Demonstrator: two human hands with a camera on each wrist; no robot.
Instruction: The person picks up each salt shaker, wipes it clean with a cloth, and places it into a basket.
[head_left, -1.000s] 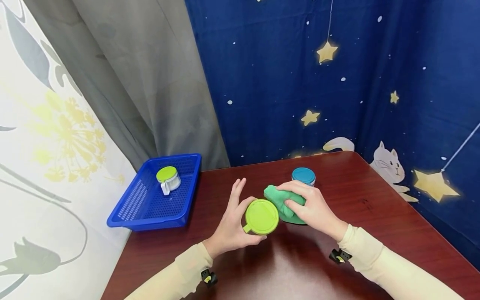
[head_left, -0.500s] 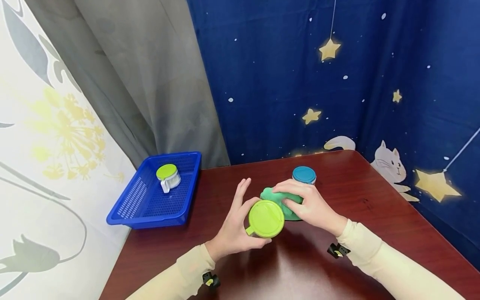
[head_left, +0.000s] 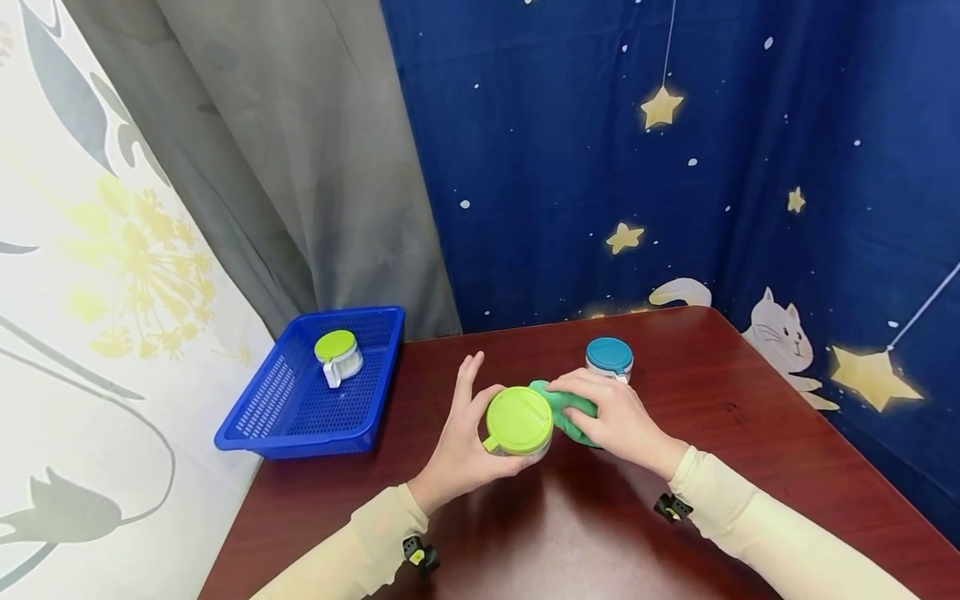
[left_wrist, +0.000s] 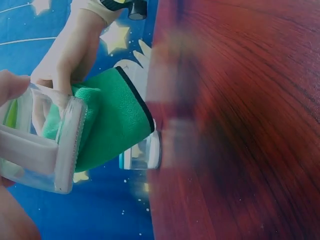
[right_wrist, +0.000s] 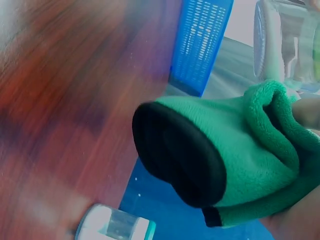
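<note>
My left hand (head_left: 468,446) grips a clear seasoning jar (left_wrist: 37,145) with a lime-green lid (head_left: 519,421) and a side handle, held up off the table. In my right hand (head_left: 618,417) is a bunched green cloth (right_wrist: 220,145) with black edging, pinched between thumb and fingers. The cloth lies right against the jar's right side in the head view, and its folds hang below the right hand. Just beyond that hand stands a similar jar with a blue lid (head_left: 609,355), partly covered by the fingers.
A blue plastic basket (head_left: 375,367) sits at the table's left, holding another green-lidded jar (head_left: 339,357). The dark red wooden table (head_left: 705,375) backs onto a grey curtain (head_left: 300,167) and a blue starry one (head_left: 540,167).
The left hand has tipped the jar, so more of its side now shows under the lid. The right hand and the cloth have shifted slightly left along with it.
</note>
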